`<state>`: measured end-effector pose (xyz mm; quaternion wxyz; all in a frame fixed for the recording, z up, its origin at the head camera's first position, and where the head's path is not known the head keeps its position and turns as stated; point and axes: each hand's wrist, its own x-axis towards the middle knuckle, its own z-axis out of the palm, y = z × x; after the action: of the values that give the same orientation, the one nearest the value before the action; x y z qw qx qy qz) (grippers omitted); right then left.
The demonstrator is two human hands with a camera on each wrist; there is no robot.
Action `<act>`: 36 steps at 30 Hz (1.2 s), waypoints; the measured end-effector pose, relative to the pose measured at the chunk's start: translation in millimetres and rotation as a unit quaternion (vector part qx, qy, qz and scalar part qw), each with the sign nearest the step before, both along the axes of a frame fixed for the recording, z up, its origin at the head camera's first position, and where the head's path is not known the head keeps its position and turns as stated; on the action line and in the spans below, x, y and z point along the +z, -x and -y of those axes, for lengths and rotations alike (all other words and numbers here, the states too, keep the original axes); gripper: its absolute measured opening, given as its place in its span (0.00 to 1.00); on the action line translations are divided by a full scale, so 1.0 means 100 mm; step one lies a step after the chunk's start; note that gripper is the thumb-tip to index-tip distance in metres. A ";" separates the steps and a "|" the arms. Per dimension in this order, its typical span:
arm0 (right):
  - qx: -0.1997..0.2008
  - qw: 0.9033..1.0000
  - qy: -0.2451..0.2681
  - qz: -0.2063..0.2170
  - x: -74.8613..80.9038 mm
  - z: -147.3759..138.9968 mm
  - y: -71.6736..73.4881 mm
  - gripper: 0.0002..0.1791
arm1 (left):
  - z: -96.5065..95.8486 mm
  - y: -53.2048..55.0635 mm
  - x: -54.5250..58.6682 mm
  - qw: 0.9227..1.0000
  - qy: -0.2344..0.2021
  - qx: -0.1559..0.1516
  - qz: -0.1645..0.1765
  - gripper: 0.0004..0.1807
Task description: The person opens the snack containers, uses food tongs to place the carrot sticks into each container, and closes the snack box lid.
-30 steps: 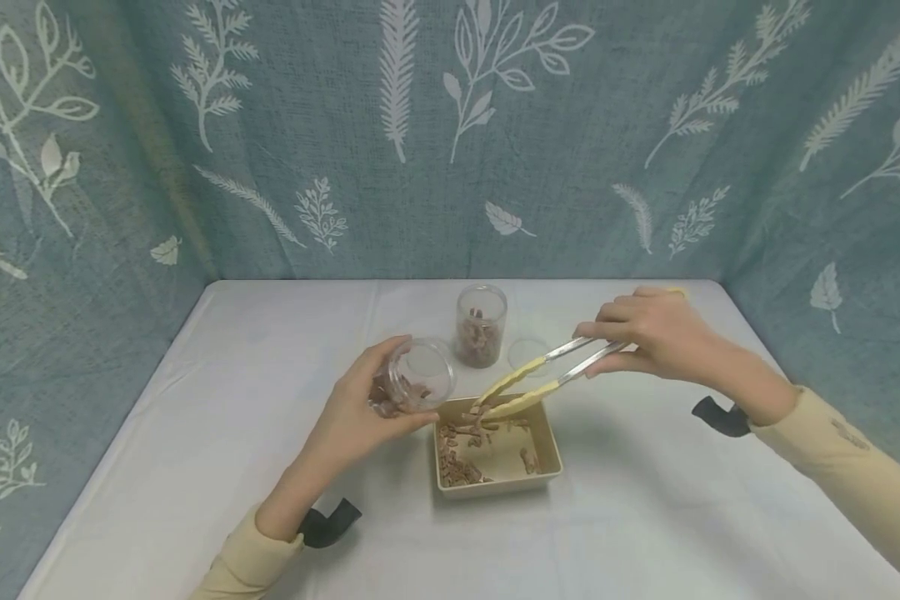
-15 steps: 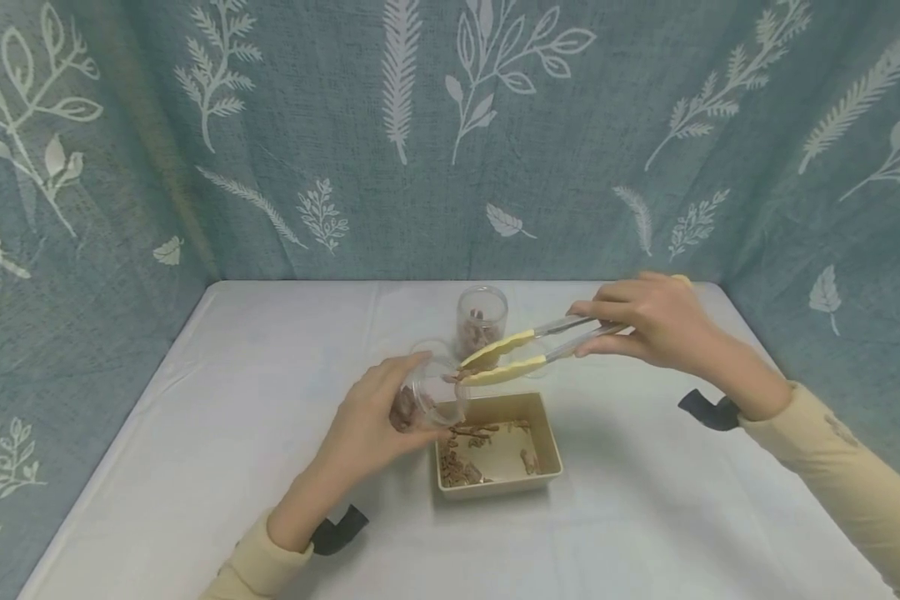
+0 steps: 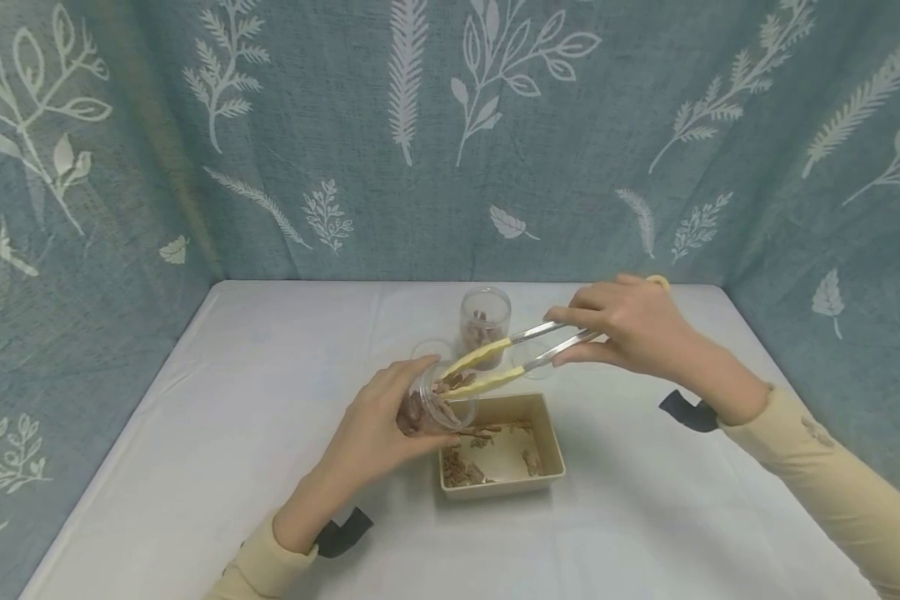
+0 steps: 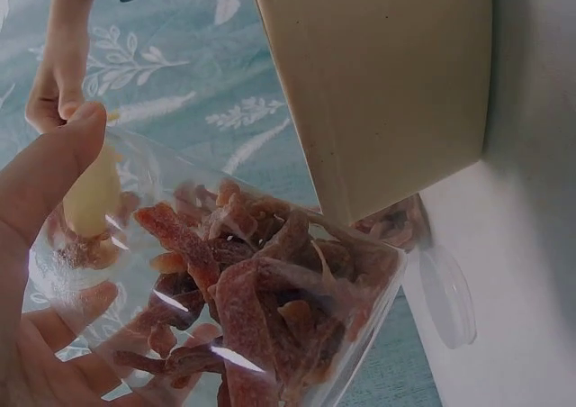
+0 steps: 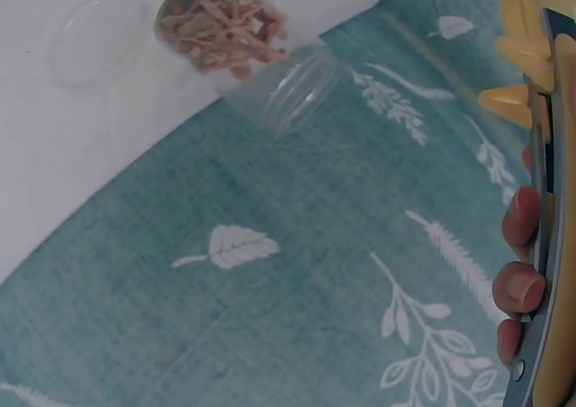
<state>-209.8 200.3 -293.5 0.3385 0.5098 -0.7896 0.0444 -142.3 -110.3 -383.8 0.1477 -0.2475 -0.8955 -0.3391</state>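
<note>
My left hand (image 3: 375,421) grips a clear plastic jar (image 3: 465,413), tilted with its mouth toward the right, over the left side of a cream tray (image 3: 504,491). Reddish-brown jerky strips (image 4: 252,308) fill the lower part of this jar. My right hand (image 3: 630,323) holds metal tongs (image 3: 542,357) with yellow scalloped tips. Those tips reach into the jar's mouth with jerky pieces (image 3: 457,381) between them. In the left wrist view a yellow tip (image 4: 90,195) shows through the jar wall. More brown pieces (image 3: 461,473) lie in the tray, mostly at its left.
A second clear jar (image 3: 486,302) with jerky stands upright behind the tray. Two clear round lids lie on the white table, one lid (image 3: 534,360) right of that jar, the other lid (image 3: 429,347) to its left. A leaf-patterned blue-green curtain (image 3: 360,125) surrounds the table.
The tongs have lifted jerky from the tray and moved left into the held jar's mouth. My left hand has shifted the jar slightly right, toward the tongs.
</note>
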 end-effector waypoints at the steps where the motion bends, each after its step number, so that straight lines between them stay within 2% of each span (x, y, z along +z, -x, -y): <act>1: 0.000 1.000 -0.001 -0.003 0.00 0.00 -0.01 0.26 | 0.00 0.00 0.00 1.000 -0.001 0.000 0.003 0.50; 9: -0.002 1.000 0.006 -0.006 0.05 -0.04 -0.02 0.28 | 0.02 0.02 0.00 1.000 -0.003 0.004 0.029 0.51; 17: -0.008 1.000 -0.015 -0.014 0.07 -0.23 0.00 0.28 | 0.12 0.07 -0.01 0.998 -0.015 0.022 0.054 0.51; 23: -0.001 0.998 -0.060 -0.002 0.01 -0.34 0.02 0.28 | 0.17 0.10 0.01 0.997 -0.019 0.032 0.061 0.50; 27: 0.006 0.995 -0.098 0.005 -0.09 -0.34 0.06 0.29 | 0.19 0.11 0.03 0.997 -0.016 0.035 0.064 0.50; 36: 0.034 0.981 -0.182 0.051 -0.26 -0.16 0.12 0.32 | 0.19 0.12 0.00 0.997 -0.008 0.034 0.065 0.50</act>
<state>-222.2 216.6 -319.8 0.1973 0.5867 -0.7829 -0.0626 -154.7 -128.9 -383.3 0.1026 -0.1929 -0.9083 -0.3568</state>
